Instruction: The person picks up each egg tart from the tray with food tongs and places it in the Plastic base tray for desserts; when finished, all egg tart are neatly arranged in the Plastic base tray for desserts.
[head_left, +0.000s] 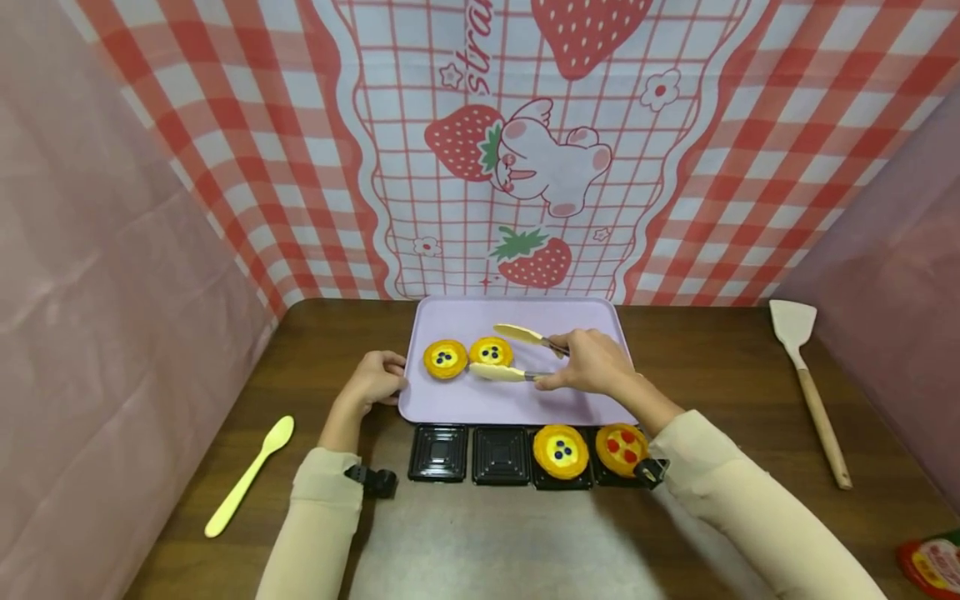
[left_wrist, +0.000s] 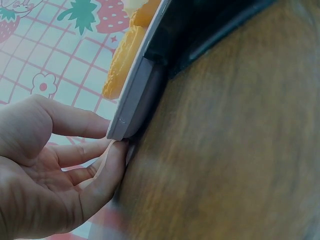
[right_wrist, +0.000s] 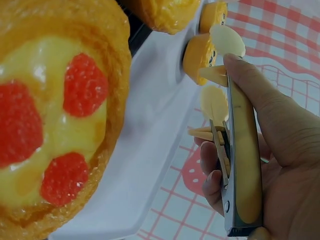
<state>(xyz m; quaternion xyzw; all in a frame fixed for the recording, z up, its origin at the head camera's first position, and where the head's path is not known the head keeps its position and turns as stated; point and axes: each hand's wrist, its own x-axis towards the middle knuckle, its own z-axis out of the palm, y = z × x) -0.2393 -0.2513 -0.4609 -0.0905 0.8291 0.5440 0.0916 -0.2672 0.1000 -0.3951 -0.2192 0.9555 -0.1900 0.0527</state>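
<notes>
My left hand (head_left: 375,379) pinches the left rim of a lilac tray (head_left: 450,408), with thumb and forefinger at its edge in the left wrist view. A pair of tongs (head_left: 501,372) with cream tips is gripped in my right hand (head_left: 596,362). Its arms stand apart, one tip on the far side and one on the near side of an egg tart with blueberries (head_left: 491,351). Whether the tips touch that tart, I cannot tell. Another blueberry tart (head_left: 445,359) lies to its left on the tray.
Several black square holders line the tray's front, including a bare one (head_left: 438,454). Others bear a blueberry tart (head_left: 561,452) and a red-topped tart (head_left: 622,450). A yellow spoon (head_left: 251,475) lies left, a spatula (head_left: 810,383) right, a red bottle (head_left: 930,567) at lower right.
</notes>
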